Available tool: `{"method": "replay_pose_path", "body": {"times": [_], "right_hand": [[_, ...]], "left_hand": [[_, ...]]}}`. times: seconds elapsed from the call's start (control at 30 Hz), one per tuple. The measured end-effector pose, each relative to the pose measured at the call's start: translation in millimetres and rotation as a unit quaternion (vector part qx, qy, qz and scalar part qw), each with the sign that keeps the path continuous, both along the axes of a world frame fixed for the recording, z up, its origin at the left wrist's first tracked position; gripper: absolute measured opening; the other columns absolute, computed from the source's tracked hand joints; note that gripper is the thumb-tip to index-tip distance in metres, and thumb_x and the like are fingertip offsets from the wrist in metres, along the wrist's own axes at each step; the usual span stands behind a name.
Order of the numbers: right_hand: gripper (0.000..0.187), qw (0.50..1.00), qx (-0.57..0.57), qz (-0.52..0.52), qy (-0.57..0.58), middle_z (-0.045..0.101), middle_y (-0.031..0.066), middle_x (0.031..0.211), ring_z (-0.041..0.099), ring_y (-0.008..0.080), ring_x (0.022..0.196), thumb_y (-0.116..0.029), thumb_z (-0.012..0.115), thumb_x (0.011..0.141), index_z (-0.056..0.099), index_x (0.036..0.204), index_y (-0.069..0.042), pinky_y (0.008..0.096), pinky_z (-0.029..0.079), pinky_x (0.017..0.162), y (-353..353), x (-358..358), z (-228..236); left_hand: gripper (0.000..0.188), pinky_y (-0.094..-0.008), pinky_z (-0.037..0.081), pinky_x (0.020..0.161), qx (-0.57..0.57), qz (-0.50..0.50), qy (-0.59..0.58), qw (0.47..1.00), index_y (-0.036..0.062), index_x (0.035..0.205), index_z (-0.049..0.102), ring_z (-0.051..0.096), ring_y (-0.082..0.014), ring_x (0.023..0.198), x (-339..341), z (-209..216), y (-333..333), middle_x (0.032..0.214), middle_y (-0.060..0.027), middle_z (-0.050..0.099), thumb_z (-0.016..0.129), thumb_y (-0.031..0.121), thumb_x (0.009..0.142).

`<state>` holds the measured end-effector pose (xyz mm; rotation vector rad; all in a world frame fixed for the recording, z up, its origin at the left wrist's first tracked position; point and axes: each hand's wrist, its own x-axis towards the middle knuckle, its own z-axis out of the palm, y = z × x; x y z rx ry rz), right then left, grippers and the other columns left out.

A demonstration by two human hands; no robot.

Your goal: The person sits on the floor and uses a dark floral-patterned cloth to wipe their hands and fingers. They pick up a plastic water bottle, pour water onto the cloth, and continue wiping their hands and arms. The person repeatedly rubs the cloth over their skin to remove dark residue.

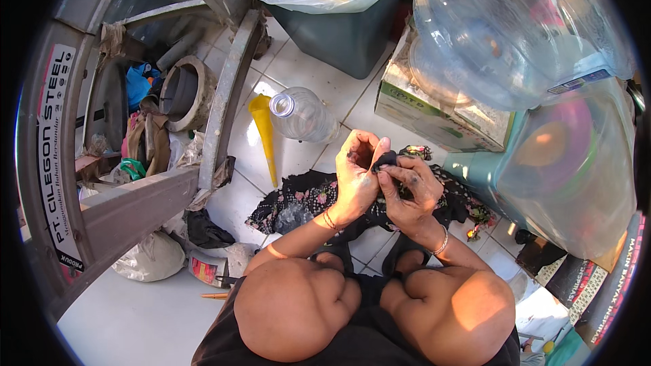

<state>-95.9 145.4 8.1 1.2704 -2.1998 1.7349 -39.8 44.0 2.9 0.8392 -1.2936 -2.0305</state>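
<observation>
Both hands meet in front of my knees, fingers closed on a small, dark, soft-looking black piece (384, 160); its kind I cannot make out. My left hand (357, 175) pinches it from the left, thumb pointing up. From the other side, my right hand (413, 193) grips it between thumb and fingers. Dark smudges mark the fingers of both. Beneath them a black floral cloth (305, 196) lies spread on the floor, with a crumpled clear plastic piece (293, 218) on it. Beyond my left hand stand an uncapped clear plastic bottle (305, 116) and a yellow funnel (263, 132).
A grey metal frame (230, 95) rises at the left, with clutter behind it. A grey bin (325, 34) with a bag liner stands at the far side. On the right are a cardboard box (441, 115), a large clear water jug (502, 27) and a translucent container (569, 183).
</observation>
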Motion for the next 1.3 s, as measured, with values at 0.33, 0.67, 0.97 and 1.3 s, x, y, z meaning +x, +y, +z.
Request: {"method": "replay_pose_path", "body": {"times": [0.33,0.67,0.97,1.3], "right_hand": [[0.017,0.998,0.051,0.028,0.029,0.07,0.0101,0.089,0.07,0.0244,0.072,-0.009,0.083,0.081,0.075,0.096,-0.006,0.0325,0.057,0.061,7.9,1.5,3.2],[0.019,0.995,0.025,0.077,0.067,0.069,0.01,0.091,0.07,0.0255,0.073,-0.009,0.084,0.08,0.074,0.097,-0.005,0.0329,0.057,0.06,14.9,15.2,-9.4],[0.014,0.996,0.052,0.076,0.015,0.069,0.0128,0.085,0.07,0.0274,0.071,-0.006,0.082,0.082,0.074,0.093,-0.002,0.034,0.055,0.062,9.4,8.4,-0.2],[0.016,0.996,0.075,0.022,-0.032,0.07,0.0127,0.084,0.07,0.0267,0.071,-0.007,0.083,0.081,0.074,0.092,0.0,0.0338,0.055,0.063,1.6,-13.6,-0.4]], "left_hand": [[0.021,-0.0187,0.041,0.063,-0.07,0.014,-0.061,0.996,0.0046,0.103,0.054,0.047,-0.0022,0.069,-8.7,-22.0,-8.5,0.082,0.004,0.05,0.071,0.001,0.091],[0.024,-0.0254,0.046,0.074,-0.15,0.101,-0.191,0.965,0.0011,0.111,0.052,0.051,-0.0093,0.083,-17.4,-52.5,-10.0,0.095,-0.0032,0.051,0.067,0.006,0.093],[0.026,-0.0262,0.048,0.068,-0.103,0.108,-0.179,0.972,0.0007,0.11,0.052,0.05,-0.0124,0.079,-20.6,-60.5,-4.8,0.086,-0.0035,0.05,0.066,0.003,0.088],[0.022,-0.0302,0.048,0.07,-0.108,0.06,-0.175,0.977,0.0022,0.108,0.054,0.052,-0.0144,0.076,-21.5,-66.8,-4.1,0.086,-0.0038,0.053,0.064,0.004,0.088]]}}
